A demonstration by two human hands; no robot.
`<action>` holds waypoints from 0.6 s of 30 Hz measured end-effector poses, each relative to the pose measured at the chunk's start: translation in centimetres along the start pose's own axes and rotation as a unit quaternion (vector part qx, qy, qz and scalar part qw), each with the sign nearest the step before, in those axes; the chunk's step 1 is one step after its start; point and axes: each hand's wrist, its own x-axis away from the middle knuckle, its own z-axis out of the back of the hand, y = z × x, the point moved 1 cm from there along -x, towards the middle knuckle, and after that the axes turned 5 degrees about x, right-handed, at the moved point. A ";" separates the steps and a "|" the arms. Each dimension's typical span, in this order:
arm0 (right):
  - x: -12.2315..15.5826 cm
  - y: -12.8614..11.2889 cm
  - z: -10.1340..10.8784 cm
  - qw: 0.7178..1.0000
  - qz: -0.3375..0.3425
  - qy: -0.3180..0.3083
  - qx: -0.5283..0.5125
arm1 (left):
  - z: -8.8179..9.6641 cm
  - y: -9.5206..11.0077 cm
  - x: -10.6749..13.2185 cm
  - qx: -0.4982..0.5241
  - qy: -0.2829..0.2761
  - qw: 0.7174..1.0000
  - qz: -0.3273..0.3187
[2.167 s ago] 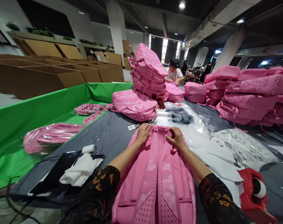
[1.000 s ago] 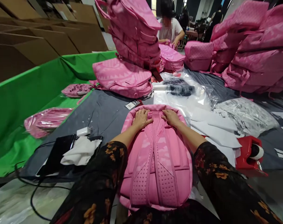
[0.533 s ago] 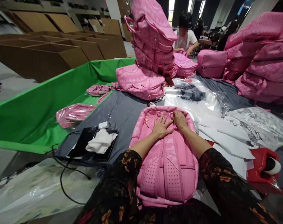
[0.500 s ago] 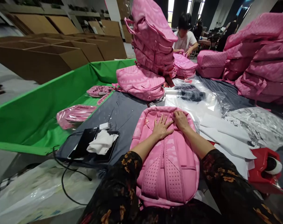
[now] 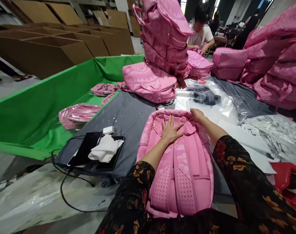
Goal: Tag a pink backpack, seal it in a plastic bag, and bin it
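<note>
A pink backpack (image 5: 179,169) lies strap side up on the grey table cover in front of me. My left hand (image 5: 171,130) rests flat on its upper back panel with the fingers spread. My right hand (image 5: 196,114) is at the top right edge of the backpack, fingers curled over the rim there. Clear plastic bags (image 5: 206,100) lie just beyond the backpack's top.
A stack of pink backpacks (image 5: 162,39) stands further back, more piled at right (image 5: 279,65). A green-lined bin (image 5: 40,107) at left holds bagged pink packs (image 5: 76,113). A tablet with a white cloth (image 5: 101,151) lies left; a red tape dispenser (image 5: 289,182) right. A person (image 5: 201,32) works at the far end.
My right hand has moved from the middle of the back panel up to the top right edge. The left hand stays flat on the panel. The view has shifted slightly.
</note>
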 end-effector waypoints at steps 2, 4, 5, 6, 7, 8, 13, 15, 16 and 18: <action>0.4 -1.4 0.9 0.999 0.033 0.024 0.036 | 0.2 0.0 -0.4 -0.004 -0.001 1.000 0.001; 0.4 -3.9 2.0 0.996 0.062 0.053 0.045 | 0.2 -0.1 -0.6 -0.010 -0.001 1.000 -0.003; 0.0 -5.5 2.5 0.993 0.084 0.074 0.037 | 0.2 -0.2 -0.7 -0.014 0.000 1.000 -0.005; -0.5 -7.4 2.9 0.988 0.114 0.098 0.025 | 0.1 -0.3 -0.7 -0.018 0.002 1.000 -0.007; -1.1 -9.2 3.2 0.983 0.144 0.116 0.009 | 0.0 -0.4 -0.8 -0.022 0.004 1.000 -0.008; -1.9 -11.0 3.4 0.978 0.166 0.127 -0.011 | -0.1 -0.6 -0.8 -0.026 0.005 1.000 -0.008; -5.6 -15.6 2.8 0.978 0.159 0.095 -0.095 | -0.5 -1.8 -2.0 -0.043 0.010 0.999 -0.023; -6.0 -15.9 2.6 0.977 0.148 0.105 -0.112 | -0.6 -2.3 -2.5 -0.040 -0.001 0.999 -0.028; -5.9 -15.9 2.5 0.977 0.136 0.114 -0.118 | -0.7 -2.6 -2.7 -0.037 -0.008 0.999 -0.029; -4.4 -15.6 2.4 0.974 0.130 0.135 -0.125 | -0.7 -2.9 -3.1 -0.023 -0.001 0.999 -0.041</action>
